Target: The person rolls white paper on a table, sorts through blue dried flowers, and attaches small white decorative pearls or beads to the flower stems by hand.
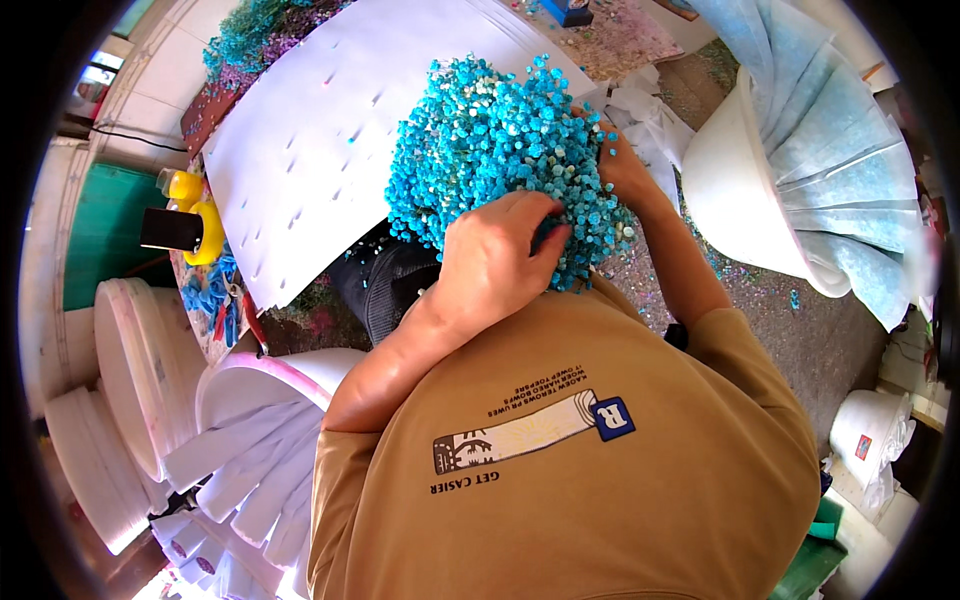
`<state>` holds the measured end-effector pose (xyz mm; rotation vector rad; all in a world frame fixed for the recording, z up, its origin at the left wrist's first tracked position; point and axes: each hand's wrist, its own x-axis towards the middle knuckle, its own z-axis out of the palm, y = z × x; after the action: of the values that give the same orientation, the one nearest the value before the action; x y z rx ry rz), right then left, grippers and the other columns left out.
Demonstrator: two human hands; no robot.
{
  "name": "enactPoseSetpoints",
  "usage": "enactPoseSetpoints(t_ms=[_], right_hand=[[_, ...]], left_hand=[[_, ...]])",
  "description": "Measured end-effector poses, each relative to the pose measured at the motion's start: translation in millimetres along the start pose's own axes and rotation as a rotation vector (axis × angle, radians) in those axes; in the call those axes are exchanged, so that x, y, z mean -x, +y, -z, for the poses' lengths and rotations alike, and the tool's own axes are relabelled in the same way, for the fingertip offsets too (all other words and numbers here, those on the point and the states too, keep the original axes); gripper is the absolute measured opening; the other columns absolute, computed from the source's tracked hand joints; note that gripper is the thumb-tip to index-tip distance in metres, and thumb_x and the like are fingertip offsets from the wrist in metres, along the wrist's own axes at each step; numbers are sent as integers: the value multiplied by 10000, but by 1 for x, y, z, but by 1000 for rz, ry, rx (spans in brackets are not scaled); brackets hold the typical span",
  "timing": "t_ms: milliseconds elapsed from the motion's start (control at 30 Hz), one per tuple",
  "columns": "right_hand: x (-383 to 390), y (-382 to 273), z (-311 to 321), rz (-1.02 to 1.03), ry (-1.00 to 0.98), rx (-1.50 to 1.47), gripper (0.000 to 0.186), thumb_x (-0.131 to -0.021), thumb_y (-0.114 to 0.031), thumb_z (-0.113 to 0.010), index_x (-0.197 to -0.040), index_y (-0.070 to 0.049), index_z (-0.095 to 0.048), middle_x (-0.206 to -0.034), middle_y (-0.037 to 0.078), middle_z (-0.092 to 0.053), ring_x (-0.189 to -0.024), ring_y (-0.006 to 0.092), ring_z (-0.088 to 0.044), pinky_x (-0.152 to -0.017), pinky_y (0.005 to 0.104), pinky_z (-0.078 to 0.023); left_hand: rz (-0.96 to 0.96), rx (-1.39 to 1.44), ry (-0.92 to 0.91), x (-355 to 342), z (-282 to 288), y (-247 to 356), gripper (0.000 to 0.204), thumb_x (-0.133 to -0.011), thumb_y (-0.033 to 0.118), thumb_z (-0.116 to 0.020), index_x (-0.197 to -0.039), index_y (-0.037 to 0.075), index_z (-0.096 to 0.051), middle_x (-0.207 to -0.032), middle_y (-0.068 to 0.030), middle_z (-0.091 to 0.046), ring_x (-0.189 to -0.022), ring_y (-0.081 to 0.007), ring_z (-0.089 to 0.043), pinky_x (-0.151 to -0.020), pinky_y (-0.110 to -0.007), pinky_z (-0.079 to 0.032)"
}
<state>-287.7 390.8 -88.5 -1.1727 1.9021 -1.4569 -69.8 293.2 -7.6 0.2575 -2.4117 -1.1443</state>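
A full bunch of bright blue baby's breath [490, 130], with some paler blossoms, is held up in front of my chest. My right hand [622, 168] grips it from the far right side; most of those fingers are hidden behind the blossoms. Against the near edge of the bunch, my left hand [500, 250] is closed, thumb and curled fingers drawn together. Something dark blue shows between them, too small to make out. The stems are out of sight.
A large stack of white paper sheets [300, 150] lies beyond the bunch. White tubs with wrapping sheets stand at right [725, 175] and lower left [290, 370]. Purple and teal dried flowers [265, 45] lie far left, near a yellow bottle [207, 235] and red-handled cutters [253, 318].
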Motion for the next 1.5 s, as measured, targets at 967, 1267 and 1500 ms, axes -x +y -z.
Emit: enactPoseSetpoints(t_ms=[967, 1267, 1500], right_hand=[[-2, -23, 0, -95, -75, 50, 715, -822, 9, -679, -1501, -15, -458, -1403, 134, -609, -1275, 202, -555, -1136, 353, -386], [0, -12, 1, 12, -43, -2, 677, -827, -109, -762, -1452, -21, -519, -1395, 167, -620, -1291, 236, -580, -1092, 362, -431], [0, -14, 1, -35, -53, 27, 720, -808, -115, -776, -1468, -28, -503, -1394, 178, -619, -1291, 250, -585, -1092, 369, -435]], left_hand=[[-37, 275, 44, -35, 24, 12, 74, -903, 68, -650, -902, 2, -683, -761, -125, -610, -674, -278, -621, -609, -369, -480], [-39, -222, -107, -50, 13, 4, 77, -906, 103, -679, -944, 39, -698, -921, -117, -669, -740, -320, -675, -659, -425, -528], [314, 307, -168, -57, 37, 12, 140, -936, 149, -668, -954, 12, -693, -832, -111, -655, -704, -196, -612, -642, -362, -489]])
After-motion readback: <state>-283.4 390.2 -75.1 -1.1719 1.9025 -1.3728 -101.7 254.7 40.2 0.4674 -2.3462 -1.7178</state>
